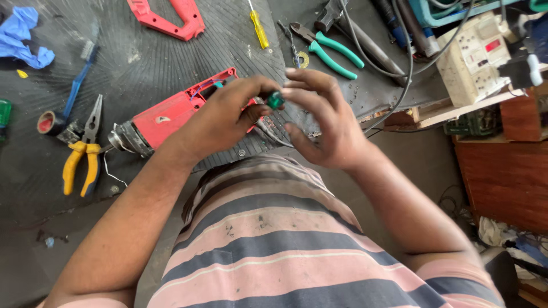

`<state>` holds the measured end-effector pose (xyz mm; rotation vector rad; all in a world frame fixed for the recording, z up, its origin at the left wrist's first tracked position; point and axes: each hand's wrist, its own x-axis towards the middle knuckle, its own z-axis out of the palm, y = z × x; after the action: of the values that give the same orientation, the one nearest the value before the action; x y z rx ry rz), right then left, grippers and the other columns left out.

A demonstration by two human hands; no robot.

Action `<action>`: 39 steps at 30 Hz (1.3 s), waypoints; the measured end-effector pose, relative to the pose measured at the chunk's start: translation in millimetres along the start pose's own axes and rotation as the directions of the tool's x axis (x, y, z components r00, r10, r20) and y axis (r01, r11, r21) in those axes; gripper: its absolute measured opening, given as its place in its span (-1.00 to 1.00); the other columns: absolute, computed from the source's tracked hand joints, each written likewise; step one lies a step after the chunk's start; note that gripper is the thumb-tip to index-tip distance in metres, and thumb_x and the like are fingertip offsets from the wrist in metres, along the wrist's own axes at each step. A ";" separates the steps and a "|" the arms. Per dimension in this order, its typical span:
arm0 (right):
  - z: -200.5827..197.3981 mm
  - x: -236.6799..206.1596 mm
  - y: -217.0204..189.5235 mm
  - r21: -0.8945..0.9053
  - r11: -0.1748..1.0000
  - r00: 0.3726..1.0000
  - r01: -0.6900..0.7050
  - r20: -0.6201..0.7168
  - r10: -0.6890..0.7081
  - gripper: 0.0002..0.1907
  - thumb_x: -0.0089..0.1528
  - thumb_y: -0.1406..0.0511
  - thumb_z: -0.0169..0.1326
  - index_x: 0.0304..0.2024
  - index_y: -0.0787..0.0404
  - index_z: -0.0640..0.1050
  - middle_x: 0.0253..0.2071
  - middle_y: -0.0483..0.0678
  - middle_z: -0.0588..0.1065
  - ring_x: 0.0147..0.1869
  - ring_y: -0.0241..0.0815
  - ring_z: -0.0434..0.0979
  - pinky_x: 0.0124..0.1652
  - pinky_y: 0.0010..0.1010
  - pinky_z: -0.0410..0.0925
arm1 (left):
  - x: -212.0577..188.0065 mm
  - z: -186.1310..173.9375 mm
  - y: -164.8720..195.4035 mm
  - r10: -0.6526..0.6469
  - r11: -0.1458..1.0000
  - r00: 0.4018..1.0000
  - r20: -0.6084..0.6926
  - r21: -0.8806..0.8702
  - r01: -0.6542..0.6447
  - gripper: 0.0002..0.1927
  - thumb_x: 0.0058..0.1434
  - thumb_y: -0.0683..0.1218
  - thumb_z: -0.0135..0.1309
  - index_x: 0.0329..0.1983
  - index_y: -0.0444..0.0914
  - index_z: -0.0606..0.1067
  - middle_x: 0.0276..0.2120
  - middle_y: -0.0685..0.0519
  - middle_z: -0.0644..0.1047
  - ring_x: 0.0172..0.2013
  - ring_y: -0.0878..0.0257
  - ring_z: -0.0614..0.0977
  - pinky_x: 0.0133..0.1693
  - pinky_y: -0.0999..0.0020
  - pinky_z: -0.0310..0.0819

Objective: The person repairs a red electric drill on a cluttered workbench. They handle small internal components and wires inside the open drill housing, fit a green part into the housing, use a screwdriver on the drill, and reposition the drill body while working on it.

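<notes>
Yellow-handled pliers [83,154] lying near left w/ tape roll [47,122] just beside. Blue cloth [23,35] sitting far left. Red housing half [168,18] and yellow screwdriver [258,27] lying far centre; green-handled pliers [328,50] resting to their right, w/ a cream socket box [474,54] sitting far right.

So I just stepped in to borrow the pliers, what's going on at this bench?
A person in a striped shirt is working on an opened red power drill lying on a dark mat. Their left hand pinches a small green part above the drill, while the right hand hovers beside it with fingers spread. Yellow-handled pliers lie left of the drill, green-handled pliers and a yellow screwdriver further up, and the red casing half sits apart at the top.
</notes>
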<state>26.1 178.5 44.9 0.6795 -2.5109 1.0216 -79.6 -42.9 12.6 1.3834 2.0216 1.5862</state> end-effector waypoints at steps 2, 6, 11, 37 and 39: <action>-9.5 18.4 -14.6 -0.183 0.974 0.984 0.134 0.140 -0.109 -0.45 0.18 0.43 0.22 0.22 0.19 0.44 0.22 0.15 0.37 0.22 0.07 0.49 0.18 -0.18 0.40 | -2.6 -1.0 -9.6 0.126 0.987 0.992 0.001 0.101 -0.125 -0.60 0.27 -0.24 0.19 0.15 -0.30 0.41 -0.05 -0.14 0.58 0.00 -0.11 0.60 0.02 0.06 0.46; -21.3 56.1 -36.6 -0.434 0.856 0.899 0.282 0.432 -0.078 -0.54 0.20 0.37 0.09 0.18 0.11 0.57 0.11 0.01 0.49 0.10 0.00 0.55 -0.02 -0.24 0.44 | -7.9 -19.0 -30.8 0.008 0.975 0.985 0.170 0.218 -0.046 -0.72 0.23 -0.10 0.24 -0.02 -0.24 0.54 -0.20 -0.03 0.62 -0.09 -0.01 0.62 -0.04 0.07 0.48; -18.3 102.5 -47.9 -0.461 0.586 0.593 0.666 0.804 -0.040 -0.82 0.25 0.29 0.04 -0.12 0.17 0.57 -0.23 -0.10 0.50 -0.11 -0.13 0.57 -0.15 -0.28 0.44 | -14.8 -30.5 -50.8 0.172 0.905 0.946 0.275 0.334 -0.262 -0.81 0.09 -0.02 0.24 -0.27 -0.18 0.65 -0.32 0.09 0.67 -0.20 0.08 0.65 0.01 -0.03 0.39; 58.0 94.1 -68.3 -0.828 0.553 0.533 0.090 0.509 0.675 -0.54 0.20 -0.04 0.24 -0.13 0.19 0.63 -0.41 0.04 0.61 -0.33 0.06 0.61 -0.35 -0.16 0.41 | -40.9 -25.8 -71.4 0.138 0.899 0.955 0.263 0.371 -0.233 -0.83 0.22 0.11 0.21 -0.19 0.05 0.69 -0.39 0.08 0.65 -0.29 0.08 0.65 -0.09 0.07 0.35; 42.4 95.5 -64.7 -0.613 0.485 0.408 0.623 0.784 0.467 -0.75 0.29 0.16 0.19 -0.09 0.18 0.61 -0.38 -0.06 0.59 -0.37 -0.10 0.61 -0.41 -0.30 0.41 | -37.8 -27.1 -75.9 0.150 0.896 0.956 0.253 0.373 -0.239 -0.84 0.20 0.11 0.21 -0.21 0.05 0.69 -0.40 0.09 0.65 -0.29 0.10 0.65 -0.09 0.07 0.35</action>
<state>-22.9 78.9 97.6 1.1772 -3.1442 -1.2660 -117.6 -87.3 -54.6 1.8682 2.2060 1.0516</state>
